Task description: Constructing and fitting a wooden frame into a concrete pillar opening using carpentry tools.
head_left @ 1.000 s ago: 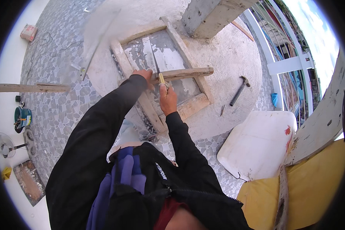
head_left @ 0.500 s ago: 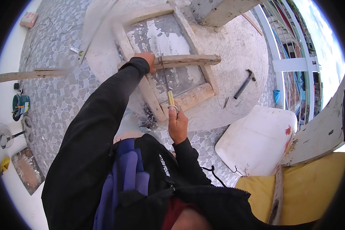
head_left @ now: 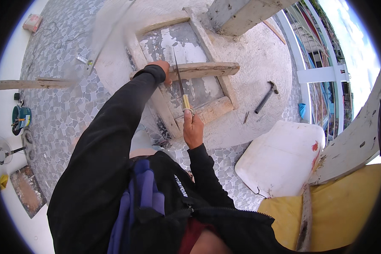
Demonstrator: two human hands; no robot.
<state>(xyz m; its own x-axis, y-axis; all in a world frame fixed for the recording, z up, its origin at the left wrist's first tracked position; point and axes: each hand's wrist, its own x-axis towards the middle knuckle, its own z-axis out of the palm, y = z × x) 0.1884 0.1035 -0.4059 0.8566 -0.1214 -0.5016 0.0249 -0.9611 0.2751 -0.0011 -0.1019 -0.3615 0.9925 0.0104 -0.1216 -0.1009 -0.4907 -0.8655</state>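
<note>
My right hand is closed round the yellow handle of a narrow handsaw. Its thin blade points away from me and crosses a rough wooden board. Just left of the blade, my left hand grips this board, its fingers partly hidden by the sleeve and the wood. The board lies across a rectangular wooden frame, its right end sticking out past the frame's side. Inside the frame shows a grey panel with peeling white patches.
A hammer and a few nails lie right of the frame. A spirit level stretches at the upper left. Nearer me on the right is a white plastic container. A thick post stands beyond the frame.
My right hand has pushed the saw a little away from me, across the board. My left hand keeps its hold on the board. The whole view has shifted slightly.
</note>
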